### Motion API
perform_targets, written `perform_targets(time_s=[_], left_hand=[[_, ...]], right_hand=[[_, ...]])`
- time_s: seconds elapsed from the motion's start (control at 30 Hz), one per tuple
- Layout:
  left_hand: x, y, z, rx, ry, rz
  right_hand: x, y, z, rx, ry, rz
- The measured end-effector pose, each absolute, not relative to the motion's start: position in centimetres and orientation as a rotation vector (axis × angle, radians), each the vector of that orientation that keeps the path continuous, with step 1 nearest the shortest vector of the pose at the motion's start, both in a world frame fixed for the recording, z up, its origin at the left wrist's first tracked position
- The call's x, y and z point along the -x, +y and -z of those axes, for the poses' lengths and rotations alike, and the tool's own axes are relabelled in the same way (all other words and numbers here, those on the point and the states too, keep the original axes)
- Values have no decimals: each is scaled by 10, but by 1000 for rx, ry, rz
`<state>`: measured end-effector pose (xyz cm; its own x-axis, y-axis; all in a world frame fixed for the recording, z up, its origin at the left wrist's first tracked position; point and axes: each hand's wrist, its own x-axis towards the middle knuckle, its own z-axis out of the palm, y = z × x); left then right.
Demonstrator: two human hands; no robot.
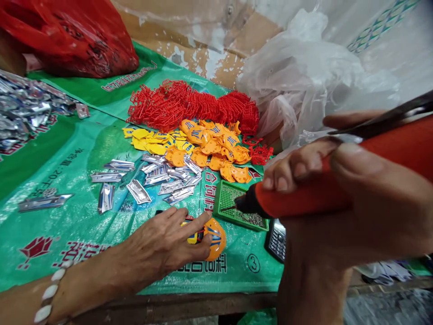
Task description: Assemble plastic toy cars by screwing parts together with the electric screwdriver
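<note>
My right hand (341, 198) is wrapped round an orange electric screwdriver (324, 180). Its dark tip (241, 205) points left over a small green screw tray (237, 203). My left hand (169, 241) lies low on the green woven sheet (67, 180). Its fingers pinch an orange and yellow plastic piece (211, 237) down on the sheet, just left of the tray. A white bead bracelet (50, 291) sits on my left wrist.
Behind the tray lie piles of orange discs (216, 153), yellow pieces (152, 140), red plastic frames (189, 104) and several silver metal clips (162, 178). A red bag (74, 36) sits far left, clear plastic bags (304, 72) at right, a phone (276, 239) beside the tray.
</note>
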<state>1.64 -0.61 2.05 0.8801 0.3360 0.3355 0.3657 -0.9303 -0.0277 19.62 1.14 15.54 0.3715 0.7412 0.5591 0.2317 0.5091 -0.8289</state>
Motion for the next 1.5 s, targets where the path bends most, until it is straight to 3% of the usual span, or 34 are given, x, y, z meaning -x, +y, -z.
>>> perform_targets(time_s=[0.27, 0.43, 1.5], left_hand=[[-13, -9, -24, 2968, -567, 371], [-17, -6, -25, 2944, -497, 521], [-17, -3, -21, 2926, -510, 494]], right_hand=[[-219, 51, -120, 1019, -1076, -319], [-224, 58, -108, 1014, -1080, -297], [-226, 59, -114, 929, -1110, -326]])
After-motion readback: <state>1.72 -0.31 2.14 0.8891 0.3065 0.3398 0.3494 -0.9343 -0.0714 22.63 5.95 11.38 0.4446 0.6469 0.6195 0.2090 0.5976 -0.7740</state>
